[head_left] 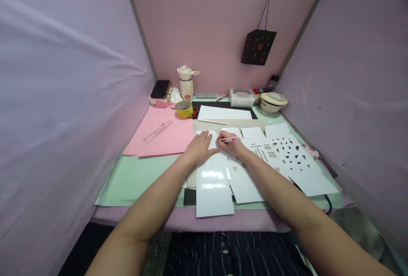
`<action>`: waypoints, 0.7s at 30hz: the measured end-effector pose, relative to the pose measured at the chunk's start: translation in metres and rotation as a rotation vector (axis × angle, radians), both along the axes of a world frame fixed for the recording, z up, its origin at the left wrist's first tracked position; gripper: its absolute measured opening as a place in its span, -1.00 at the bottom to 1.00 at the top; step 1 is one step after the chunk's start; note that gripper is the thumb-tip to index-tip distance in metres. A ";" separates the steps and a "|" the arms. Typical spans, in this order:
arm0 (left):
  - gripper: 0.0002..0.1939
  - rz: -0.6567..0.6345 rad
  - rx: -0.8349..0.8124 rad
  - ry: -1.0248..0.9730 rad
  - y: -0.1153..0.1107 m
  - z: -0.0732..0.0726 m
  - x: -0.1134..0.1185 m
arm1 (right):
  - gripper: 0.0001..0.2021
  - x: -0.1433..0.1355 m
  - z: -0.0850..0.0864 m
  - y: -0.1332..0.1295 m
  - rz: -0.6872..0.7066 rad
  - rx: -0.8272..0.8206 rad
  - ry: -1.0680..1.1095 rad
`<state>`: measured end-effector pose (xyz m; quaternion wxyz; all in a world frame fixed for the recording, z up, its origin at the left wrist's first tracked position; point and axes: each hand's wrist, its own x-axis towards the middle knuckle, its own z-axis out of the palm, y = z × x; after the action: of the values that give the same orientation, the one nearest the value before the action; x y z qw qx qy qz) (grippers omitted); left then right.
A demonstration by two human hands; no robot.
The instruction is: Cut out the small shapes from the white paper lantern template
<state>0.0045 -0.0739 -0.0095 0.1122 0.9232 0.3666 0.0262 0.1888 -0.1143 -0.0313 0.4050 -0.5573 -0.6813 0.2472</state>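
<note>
My left hand (200, 146) lies flat with its fingers spread, pressing on the upper part of a glossy white card sheet (213, 199). My right hand (230, 144) is closed round a slim pink-and-white pen-shaped craft knife (231, 139); its tip is hidden at my fingers, close to the sheet's upper right edge. Under my right wrist and forearm lies another white sheet (247, 186) with small heart-shaped holes. Farther right, a white sheet (270, 146) has slots and a window shape cut out, and another white sheet (314, 182) has many small angular holes.
Pink paper (168, 135) with a clear ruler (158, 132) lies left. Behind stand a yellow tape roll (184, 109), red-handled scissors (195, 112), a white bottle (186, 84), a clear box (242, 97) and a lidded bowl (273, 102). A black paper lantern (259, 47) hangs above.
</note>
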 end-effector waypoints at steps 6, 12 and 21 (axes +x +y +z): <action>-0.31 -0.002 -0.007 -0.014 0.001 0.000 -0.001 | -0.95 0.000 0.000 0.000 -0.004 -0.005 0.001; -0.32 0.000 -0.003 0.003 0.000 0.002 0.000 | -0.93 0.000 -0.002 0.001 -0.003 0.011 0.018; -0.35 0.003 -0.002 -0.002 0.000 0.001 0.000 | -0.91 -0.002 0.001 -0.001 -0.026 0.003 0.014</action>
<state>0.0046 -0.0737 -0.0084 0.1135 0.9224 0.3682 0.0267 0.1872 -0.1158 -0.0303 0.4137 -0.5638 -0.6716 0.2448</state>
